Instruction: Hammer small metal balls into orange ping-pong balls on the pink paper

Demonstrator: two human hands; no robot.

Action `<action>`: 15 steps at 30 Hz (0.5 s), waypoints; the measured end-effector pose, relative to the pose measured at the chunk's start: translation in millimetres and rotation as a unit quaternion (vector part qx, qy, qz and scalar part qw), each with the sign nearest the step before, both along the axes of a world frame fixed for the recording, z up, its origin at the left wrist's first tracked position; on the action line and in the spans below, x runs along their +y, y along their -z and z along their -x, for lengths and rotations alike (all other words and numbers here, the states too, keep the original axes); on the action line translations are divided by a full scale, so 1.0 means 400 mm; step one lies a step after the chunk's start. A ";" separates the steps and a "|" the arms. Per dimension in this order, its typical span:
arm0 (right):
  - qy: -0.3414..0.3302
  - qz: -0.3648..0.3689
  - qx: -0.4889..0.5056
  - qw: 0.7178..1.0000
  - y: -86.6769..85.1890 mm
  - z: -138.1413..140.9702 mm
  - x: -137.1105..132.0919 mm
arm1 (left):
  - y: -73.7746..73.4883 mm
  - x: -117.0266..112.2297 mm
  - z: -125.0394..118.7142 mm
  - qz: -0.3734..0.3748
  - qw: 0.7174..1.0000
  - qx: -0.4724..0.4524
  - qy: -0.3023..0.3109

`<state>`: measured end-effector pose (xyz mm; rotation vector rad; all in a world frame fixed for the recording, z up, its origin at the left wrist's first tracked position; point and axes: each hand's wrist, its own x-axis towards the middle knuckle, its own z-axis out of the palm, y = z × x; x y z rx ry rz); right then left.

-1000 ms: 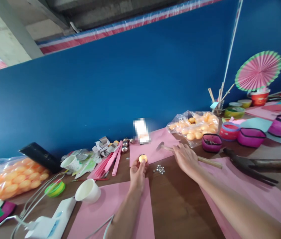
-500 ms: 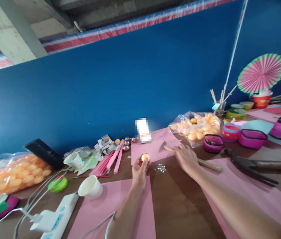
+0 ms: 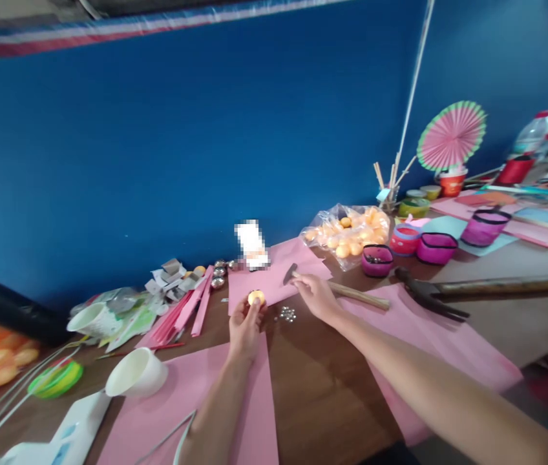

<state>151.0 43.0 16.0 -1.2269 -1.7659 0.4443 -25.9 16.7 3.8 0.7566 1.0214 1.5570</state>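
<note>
My left hand pinches a small orange ball between its fingertips, held just above the wooden table. My right hand rests on the wooden handle of a small hammer, fingers curled around it near the metal head. A little heap of small silver bits lies on the table between the two hands. A pink paper sheet lies just beyond the ball.
A clear bag of orange balls sits behind the hammer, with magenta containers to its right. A larger dark hammer lies at right. White cups, pink paper strips, a power strip and a paper fan are around.
The view has swung down and to the right, so everything has shifted left in the picture. Both hands keep their places on the ball and the hammer handle.
</note>
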 end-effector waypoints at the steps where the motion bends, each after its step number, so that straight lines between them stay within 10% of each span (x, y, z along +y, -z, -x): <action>1: 0.006 0.015 0.024 1.000 0.000 -0.007 0.006 | -0.001 0.000 0.000 0.001 1.000 0.000 0.001; 7: 0.007 0.041 0.064 0.997 0.002 -0.019 0.011 | 0.002 -0.001 0.002 -0.013 1.000 -0.001 0.001; 15: -0.098 -0.096 -0.176 0.975 -0.019 0.023 -0.059 | 0.001 -0.003 -0.002 -0.003 1.000 -0.017 0.002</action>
